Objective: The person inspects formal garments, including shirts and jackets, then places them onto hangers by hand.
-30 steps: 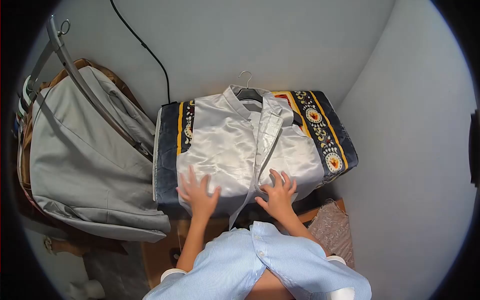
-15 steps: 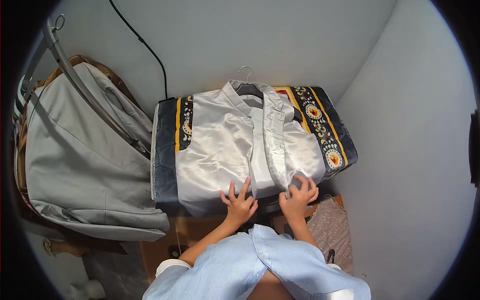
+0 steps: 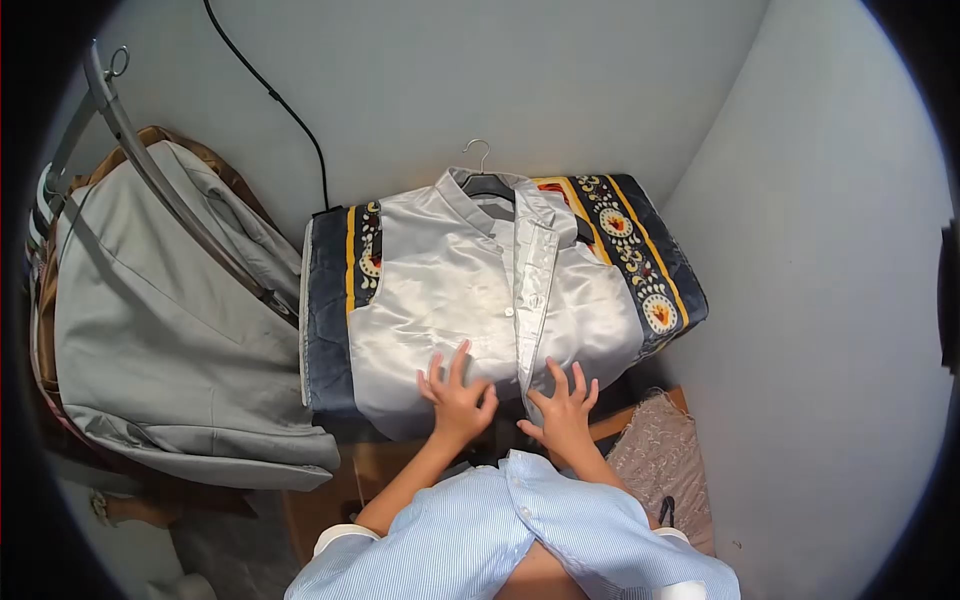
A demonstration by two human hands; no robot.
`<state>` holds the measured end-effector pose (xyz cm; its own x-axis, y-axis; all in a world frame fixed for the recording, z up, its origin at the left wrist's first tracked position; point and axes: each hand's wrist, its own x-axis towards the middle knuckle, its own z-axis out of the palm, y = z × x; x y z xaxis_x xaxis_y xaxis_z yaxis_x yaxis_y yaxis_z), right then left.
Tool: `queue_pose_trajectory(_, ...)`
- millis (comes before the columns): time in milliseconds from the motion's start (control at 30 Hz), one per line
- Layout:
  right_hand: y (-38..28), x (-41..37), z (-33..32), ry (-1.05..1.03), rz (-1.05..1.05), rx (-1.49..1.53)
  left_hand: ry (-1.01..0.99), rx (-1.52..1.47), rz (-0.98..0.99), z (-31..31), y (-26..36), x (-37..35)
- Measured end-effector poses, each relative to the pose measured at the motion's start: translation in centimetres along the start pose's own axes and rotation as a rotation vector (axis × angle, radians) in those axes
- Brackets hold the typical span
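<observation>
A shiny silver-white garment (image 3: 430,270) lies spread over a padded, patterned surface (image 3: 328,300), with a black hanger (image 3: 487,186) in its collar. Its front opening runs down the middle, the right-hand edge showing as a lighter strip. Over the lower left part of the garment is my left hand (image 3: 458,400), fingers spread and nothing held. My right hand (image 3: 566,408) is at the lower hem beside the front strip, its fingers apart and empty. Whether the fingertips touch the cloth is hard to tell.
On the left, grey garments (image 3: 170,320) hang by a curved metal rack (image 3: 170,190). A black cable (image 3: 274,95) runs down the back wall. Pinkish textured fabric (image 3: 662,460) lies at the lower right, near the right wall (image 3: 820,300).
The garment's right front strip has shifted left, narrowing the opening. My right hand has let go of its lower edge and moved left. My left hand has shifted slightly left.
</observation>
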<state>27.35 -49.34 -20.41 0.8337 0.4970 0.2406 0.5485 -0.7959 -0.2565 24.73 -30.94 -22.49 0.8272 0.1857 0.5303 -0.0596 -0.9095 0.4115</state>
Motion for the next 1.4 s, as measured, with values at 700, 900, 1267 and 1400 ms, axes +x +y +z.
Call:
queue_pose_trajectory(700,8.6,22.5,3.1,0.413,0.352,0.327,-0.174,0.169,-0.252,0.2,-2.1,8.9)
queue_pose_trajectory(900,7.1,23.7,3.2,0.410,0.442,0.378,-0.057,0.073,-0.144,5.8,-2.0,17.1)
queue_pose_trajectory(1267,8.1,23.6,6.1,0.627,0.226,0.594,0.142,0.126,-0.237,11.1,-2.1,19.6)
queue_pose_trajectory(1400,7.7,23.6,5.1,0.637,0.282,0.618,0.160,0.100,-0.298,10.1,-2.2,19.4)
